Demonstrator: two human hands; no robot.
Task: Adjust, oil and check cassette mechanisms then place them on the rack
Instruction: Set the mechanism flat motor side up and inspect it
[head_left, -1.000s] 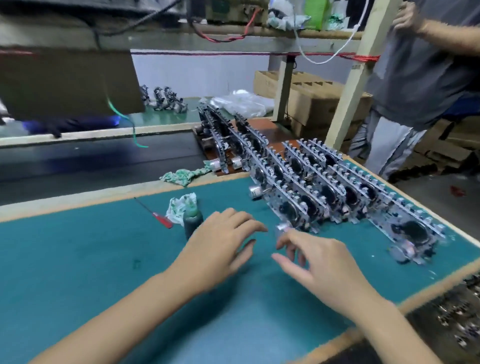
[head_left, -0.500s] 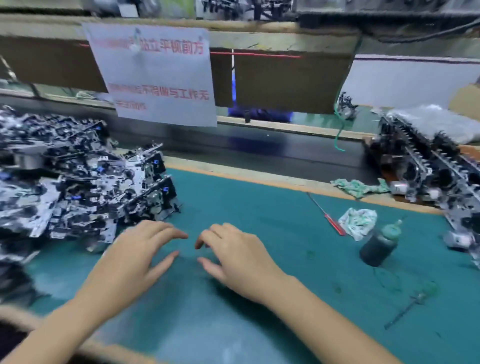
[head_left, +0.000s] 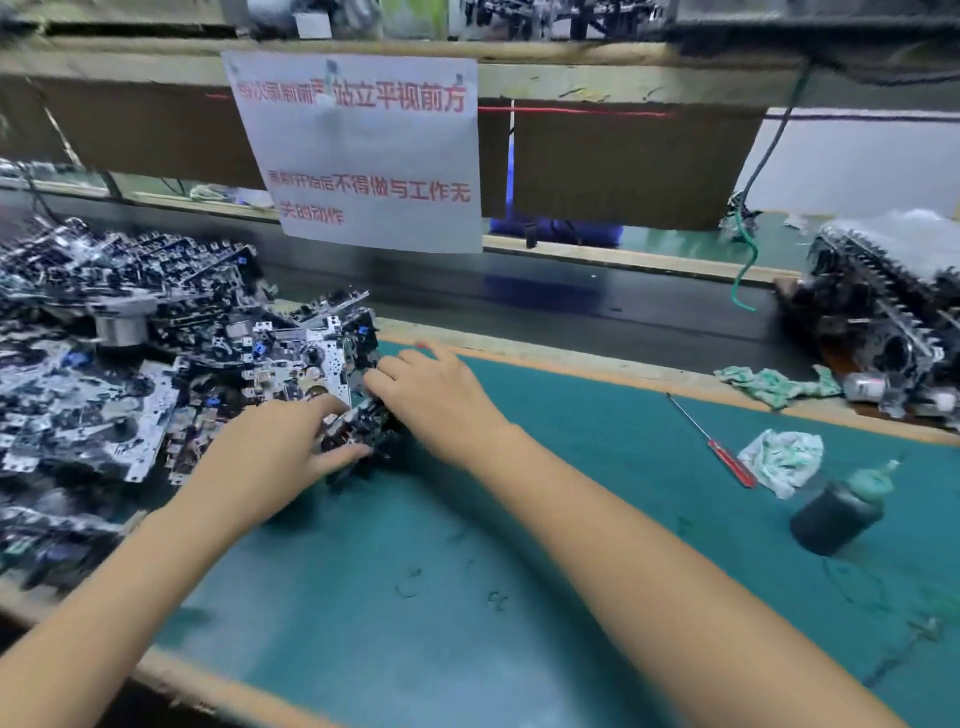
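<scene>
I had both hands on one cassette mechanism (head_left: 358, 431) at the near edge of the heap of mechanisms (head_left: 130, 364). My left hand (head_left: 270, 457) gripped it from the near side, thumb curled under and fingers over the top; my right hand (head_left: 431, 395) rested against its far side, fingers bent onto it, though I couldn't tell whether they truly pinched. I judged that two-sided hold was meant to free it from its neighbours. Blur hid its long axis and facing. The oil bottle (head_left: 836, 514) stood well beyond my right fingers.

Pile of mechanisms (head_left: 104, 374) cut off at left edge, right hand (head_left: 436, 400) fingertips hidden, perhaps gripping one.
</scene>
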